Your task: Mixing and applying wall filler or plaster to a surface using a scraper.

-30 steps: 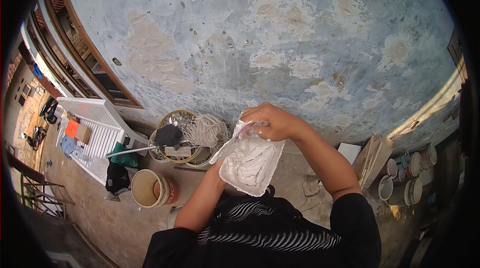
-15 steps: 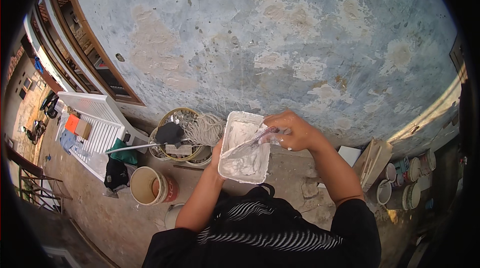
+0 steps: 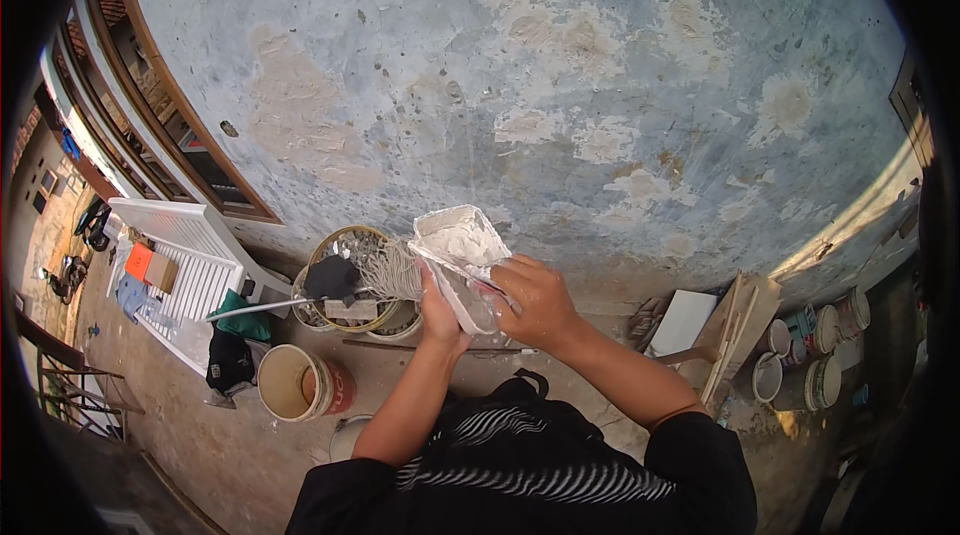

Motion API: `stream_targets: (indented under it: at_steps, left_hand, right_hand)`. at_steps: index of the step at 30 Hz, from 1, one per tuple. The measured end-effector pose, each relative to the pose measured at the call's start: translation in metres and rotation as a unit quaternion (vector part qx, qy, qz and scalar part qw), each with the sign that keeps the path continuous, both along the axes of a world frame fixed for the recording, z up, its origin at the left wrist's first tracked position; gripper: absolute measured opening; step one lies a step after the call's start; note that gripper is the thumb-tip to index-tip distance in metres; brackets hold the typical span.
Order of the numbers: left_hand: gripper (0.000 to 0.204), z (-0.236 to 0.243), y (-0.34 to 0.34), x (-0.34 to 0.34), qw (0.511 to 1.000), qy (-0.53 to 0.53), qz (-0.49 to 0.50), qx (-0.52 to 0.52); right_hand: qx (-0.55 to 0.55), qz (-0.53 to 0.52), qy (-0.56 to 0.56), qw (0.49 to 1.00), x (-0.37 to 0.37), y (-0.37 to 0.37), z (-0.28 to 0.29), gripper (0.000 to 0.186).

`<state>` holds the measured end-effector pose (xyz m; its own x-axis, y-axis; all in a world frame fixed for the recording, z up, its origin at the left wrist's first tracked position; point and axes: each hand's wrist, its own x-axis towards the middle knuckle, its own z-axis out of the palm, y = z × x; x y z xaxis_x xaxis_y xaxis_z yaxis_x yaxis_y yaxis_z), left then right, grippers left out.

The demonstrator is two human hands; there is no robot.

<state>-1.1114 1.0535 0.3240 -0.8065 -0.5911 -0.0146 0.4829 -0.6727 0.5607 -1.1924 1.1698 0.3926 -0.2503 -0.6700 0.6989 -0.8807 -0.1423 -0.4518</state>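
Observation:
A white rectangular tub [image 3: 463, 233] of pale wall putty is held in front of my body, tilted so its outer near side shows. My left hand [image 3: 440, 313] grips the tub by its left side and underside. In my right hand [image 3: 537, 301], closed fingers hold a putty knife [image 3: 492, 291] against the tub's near right edge. Its blade is mostly hidden by the tub and fingers. Pale smears mark the fingers of that hand. Beyond the tub stands a blue-grey wall [image 3: 420, 125] with several rough beige patches.
To the left are an open bucket [image 3: 291, 381], a round container of rubble [image 3: 350, 235] with a mop head [image 3: 392, 270] beside it, and a white slatted bench [image 3: 190, 280] holding boxes. Wooden boards [image 3: 738, 330] and several paint cans [image 3: 822, 382] stand at the right.
The tub has tipped from facing up to a tilt, its far end shifting left and up. My right hand and the putty knife moved down and left, from inside the tub to its edge.

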Motion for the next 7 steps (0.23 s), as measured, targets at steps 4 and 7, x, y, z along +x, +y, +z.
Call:
stream_targets:
  at_steps: [4,7]
  left_hand:
    - [0.065,-0.012,0.01,-0.005,0.993,-0.112,0.034,-0.022]
    - [0.066,-0.017,0.012,-0.006,0.992,-0.117,0.04,-0.005]
  right_hand:
    - [0.013,-0.022,-0.095,0.995,0.017,-0.006,-0.002,0.011]
    - [0.013,-0.021,-0.167,0.986,0.017,-0.006,-0.001,0.014]
